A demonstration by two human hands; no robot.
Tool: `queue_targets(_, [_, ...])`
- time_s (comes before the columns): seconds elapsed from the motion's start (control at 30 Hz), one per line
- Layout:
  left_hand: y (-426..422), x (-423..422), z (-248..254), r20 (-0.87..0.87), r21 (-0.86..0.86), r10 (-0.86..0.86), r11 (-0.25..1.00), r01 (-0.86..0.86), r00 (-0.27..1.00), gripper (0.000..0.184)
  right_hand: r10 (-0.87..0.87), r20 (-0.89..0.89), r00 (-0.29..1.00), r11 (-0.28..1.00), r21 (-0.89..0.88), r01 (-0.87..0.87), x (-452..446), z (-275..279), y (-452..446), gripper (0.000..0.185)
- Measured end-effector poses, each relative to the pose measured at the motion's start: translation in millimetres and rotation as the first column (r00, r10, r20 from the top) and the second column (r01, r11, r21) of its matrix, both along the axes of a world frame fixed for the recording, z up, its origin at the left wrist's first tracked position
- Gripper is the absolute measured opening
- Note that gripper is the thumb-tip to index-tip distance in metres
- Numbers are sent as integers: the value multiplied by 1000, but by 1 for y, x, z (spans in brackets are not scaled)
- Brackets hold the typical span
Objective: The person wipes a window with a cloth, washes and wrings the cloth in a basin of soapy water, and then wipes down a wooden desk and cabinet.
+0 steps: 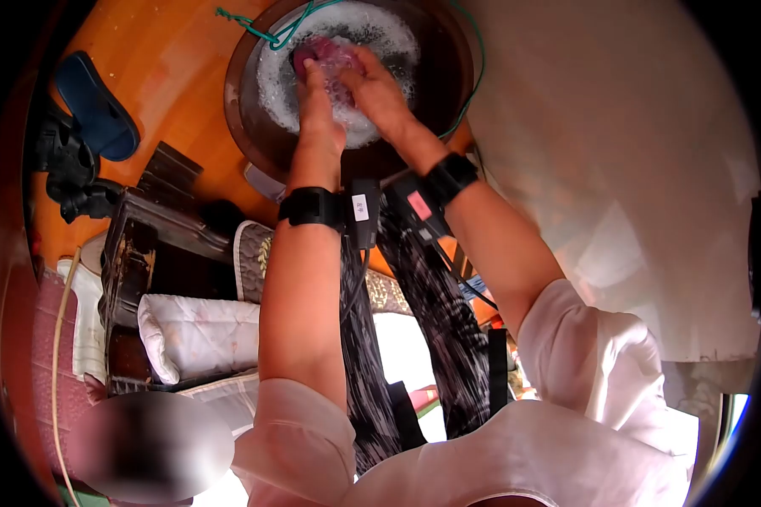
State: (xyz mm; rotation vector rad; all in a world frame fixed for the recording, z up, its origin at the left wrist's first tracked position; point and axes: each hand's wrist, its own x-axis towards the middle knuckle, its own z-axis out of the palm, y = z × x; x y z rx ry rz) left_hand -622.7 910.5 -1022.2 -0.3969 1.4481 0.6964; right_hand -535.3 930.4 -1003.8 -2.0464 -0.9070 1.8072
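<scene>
A dark round basin [238, 110] stands at the top centre with foamy water [397, 38] inside. Over the foam, my left hand [315, 97] grips the left side of a wet, soapy, pinkish-red cloth [334, 61]. My right hand [376, 91] is closed on the cloth's right side, its fingers curled into the fabric. Suds cover part of the cloth between both hands. A green cord [281, 38] lies across the basin's upper rim, and a thin green line runs down its right side.
Blue slipper [97, 106] and black sandals [72, 165] lie on the orange floor [177, 59] at left. Below them is a dark wooden piece of furniture [169, 220] with a folded quilted cloth [199, 334]. A pale surface [600, 169] rises at right. A blurred round shape is at lower left.
</scene>
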Motion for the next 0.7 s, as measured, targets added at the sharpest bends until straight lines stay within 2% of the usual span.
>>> queue_targets(0.03, [-7,-5,-14,0,2,-1,1000,1,1000,72,-1,0,1000,1000,2,1,-3,15,-5,40])
queue_targets(0.1, [-14,-11,-32,165,50,136,988,-146,977,55,-75,-226,971,997,-33,69,-9,40,-14,29])
queue_targets(0.13, [-6,-17,-14,225,-106,194,979,-174,955,39,-73,-228,971,997,-29,68,-10,52,-18,29])
queue_targets(0.17, [-5,-18,-2,224,-102,193,979,-174,955,39,-14,-197,980,999,-46,4,-10,63,-22,32])
queue_targets(0.23, [-3,-13,12,72,113,87,989,-95,994,31,44,-166,985,997,-59,-54,-8,66,-20,36])
queue_targets(0.27, [-5,-13,3,197,133,156,974,-184,968,30,99,-91,991,995,1,-99,-5,63,-18,34])
queue_targets(0.3, [-10,-10,2,198,135,154,974,-182,968,30,149,-12,989,987,55,-148,-3,59,-16,33])
queue_targets(0.33, [-12,-5,12,157,100,192,973,-209,969,30,249,141,958,954,135,-268,-2,58,-12,34])
queue_targets(0.37, [-12,-3,20,113,67,231,969,-239,966,30,249,139,958,954,135,-268,-2,54,-9,34])
queue_targets(0.4, [-21,1,3,101,101,232,965,-242,967,31,299,254,920,913,203,-353,-2,48,-4,36])
queue_targets(0.47, [-10,5,22,86,63,208,975,-214,974,31,337,472,815,825,270,-497,0,35,1,41])
queue_targets(0.57, [-7,7,29,68,22,169,985,-171,983,33,397,532,748,811,178,-557,8,8,12,38])
queue_targets(0.63, [-7,4,30,-11,75,101,992,-100,995,33,380,538,752,797,222,-562,7,-3,11,37])
queue_targets(0.7, [-7,-1,31,2,74,111,991,-111,994,33,399,583,707,771,204,-603,6,-13,12,35])
